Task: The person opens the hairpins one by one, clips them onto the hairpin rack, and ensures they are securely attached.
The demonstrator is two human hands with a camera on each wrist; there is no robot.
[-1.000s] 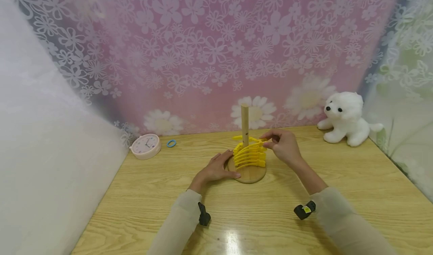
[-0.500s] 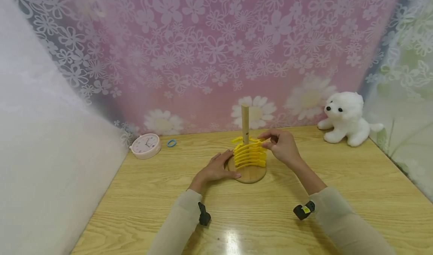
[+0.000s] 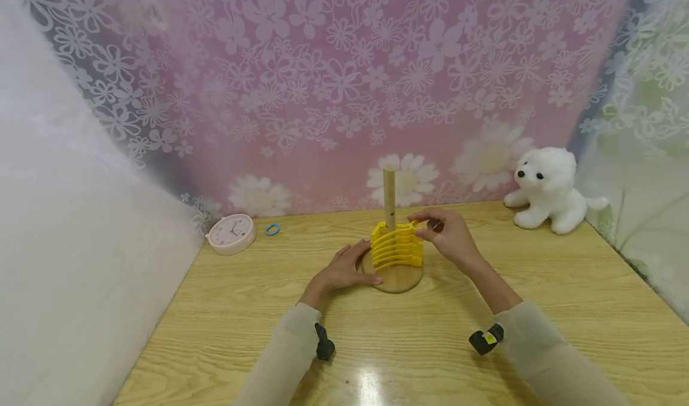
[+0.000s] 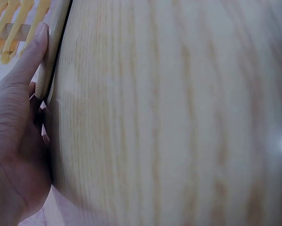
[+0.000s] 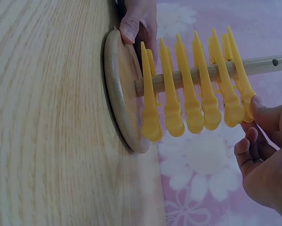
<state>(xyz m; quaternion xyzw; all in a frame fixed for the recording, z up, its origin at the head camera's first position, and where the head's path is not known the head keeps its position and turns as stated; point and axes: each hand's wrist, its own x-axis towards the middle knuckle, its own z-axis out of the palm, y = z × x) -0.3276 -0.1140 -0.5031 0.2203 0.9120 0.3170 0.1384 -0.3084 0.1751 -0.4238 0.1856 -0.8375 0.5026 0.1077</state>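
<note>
A wooden stand has a round base (image 3: pixel 395 281) and an upright post (image 3: pixel 389 194). Several yellow plastic clips (image 3: pixel 395 247) are stacked one above another on its lower part. In the right wrist view, tapering yellow arms pass on both sides of the post. My left hand (image 3: pixel 341 266) grips the base at its left, thumb over the rim; some fingers are hidden behind it. My right hand (image 3: pixel 451 238) pinches the rounded end of the topmost clip (image 5: pixel 239 70) between thumb and forefinger. That clip sits around the post, just above the others.
A pink round clock (image 3: pixel 231 234) and a small blue ring (image 3: pixel 272 229) lie at the back left of the wooden table (image 3: pixel 242 334). At the back right sits a white plush dog (image 3: pixel 549 188). A flowered curtain (image 3: pixel 323 95) hangs behind the table.
The top clip has come down a little and lined up with the stack; its far arm no longer juts out to the left. My right hand shifted slightly left, while my left hand stayed put.
</note>
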